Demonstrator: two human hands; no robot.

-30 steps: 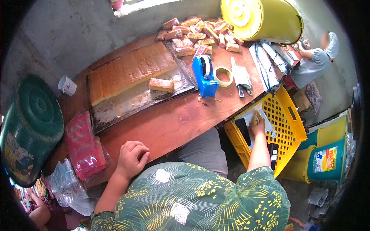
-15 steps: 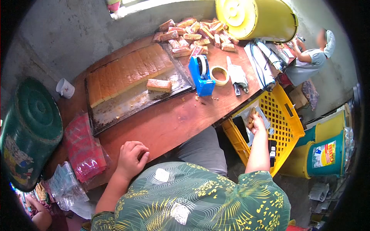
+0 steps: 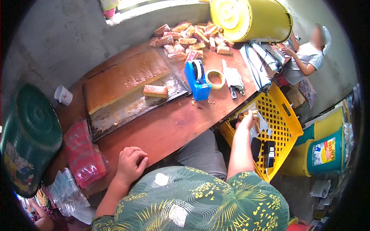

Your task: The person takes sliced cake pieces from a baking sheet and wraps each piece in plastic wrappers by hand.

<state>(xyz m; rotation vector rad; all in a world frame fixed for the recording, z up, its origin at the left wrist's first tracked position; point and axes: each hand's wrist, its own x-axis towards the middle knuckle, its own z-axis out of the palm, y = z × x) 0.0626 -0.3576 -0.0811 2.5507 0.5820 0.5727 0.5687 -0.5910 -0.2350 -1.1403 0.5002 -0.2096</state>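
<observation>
My left hand (image 3: 132, 161) rests at the near edge of the wooden table, fingers loosely curled, the thumb apart from them and nothing held. Over the yellow crate (image 3: 287, 127), my right hand (image 3: 248, 121) is closed around a brown, wood-coloured thing (image 3: 257, 124) that is partly hidden by the fingers. A dark baking tray (image 3: 111, 125) on the table carries a large slab of yellow-brown sponge cake (image 3: 125, 77). One cut cake bar (image 3: 155, 91) lies apart in the bare strip of that tray.
Wrapped cake bars (image 3: 189, 40) are heaped behind the blue tape dispenser (image 3: 198, 82) and a tape roll (image 3: 215, 79). Red plastic bags (image 3: 83, 150) lie left, near a green bin (image 3: 36, 127). A yellow drum (image 3: 258, 21) lies at the back; a co-worker (image 3: 306, 59) sits beyond.
My right hand has shifted slightly left over the crate and turned, with the brown thing still in it. My left hand stays at the table edge. The view has tilted a little.
</observation>
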